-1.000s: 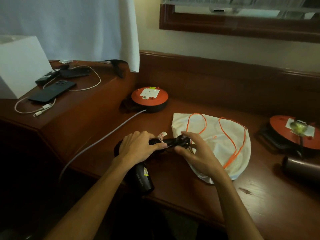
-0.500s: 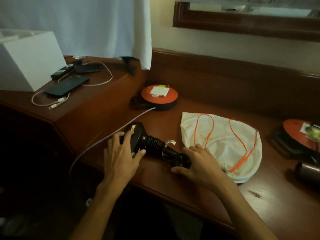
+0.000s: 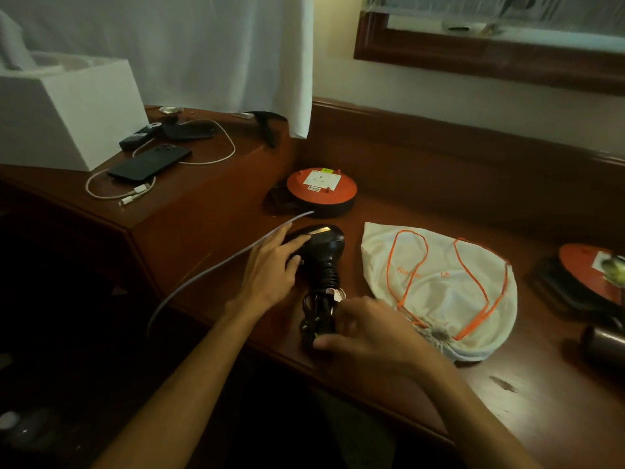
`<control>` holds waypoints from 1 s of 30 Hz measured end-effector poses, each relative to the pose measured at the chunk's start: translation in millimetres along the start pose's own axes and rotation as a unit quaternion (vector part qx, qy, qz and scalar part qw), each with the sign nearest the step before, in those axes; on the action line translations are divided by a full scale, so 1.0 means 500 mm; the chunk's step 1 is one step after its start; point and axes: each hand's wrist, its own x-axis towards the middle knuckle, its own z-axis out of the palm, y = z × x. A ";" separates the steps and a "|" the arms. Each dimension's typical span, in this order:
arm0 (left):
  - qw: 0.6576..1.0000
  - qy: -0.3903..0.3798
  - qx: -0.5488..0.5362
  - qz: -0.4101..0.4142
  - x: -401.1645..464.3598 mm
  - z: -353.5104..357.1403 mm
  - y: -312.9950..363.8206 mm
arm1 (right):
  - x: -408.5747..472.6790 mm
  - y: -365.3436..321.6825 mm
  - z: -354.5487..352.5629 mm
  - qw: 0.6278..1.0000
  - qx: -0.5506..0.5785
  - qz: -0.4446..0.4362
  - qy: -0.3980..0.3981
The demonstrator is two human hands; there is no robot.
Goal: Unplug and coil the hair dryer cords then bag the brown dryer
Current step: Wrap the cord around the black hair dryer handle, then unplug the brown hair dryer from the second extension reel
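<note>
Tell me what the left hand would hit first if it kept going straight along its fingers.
The left hand points away and slightly right; its fingers already lie on the black dryer. Beyond that, likely the orange cord reel, though depth is unclear.

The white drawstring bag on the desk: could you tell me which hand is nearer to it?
Right. The right hand holds the black dryer's handle beside the bag; the left hand rests across the dryer.
</note>
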 end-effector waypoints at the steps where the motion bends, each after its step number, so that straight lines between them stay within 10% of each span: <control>1: 0.998 0.023 -0.048 -0.029 -0.017 -0.003 0.019 | 0.009 0.009 -0.015 0.999 0.036 0.001 0.027; 5: 0.990 -0.076 -0.081 -0.088 -0.096 -0.002 0.097 | 0.092 0.055 -0.064 0.980 0.044 -0.008 0.192; 8: 0.977 -0.201 -0.034 -0.068 -0.108 0.009 0.119 | 0.186 0.078 -0.068 0.990 0.020 -0.023 0.139; 30: 0.977 -0.186 0.100 0.040 0.028 0.004 0.097 | 0.268 0.150 -0.052 0.969 0.104 0.067 0.213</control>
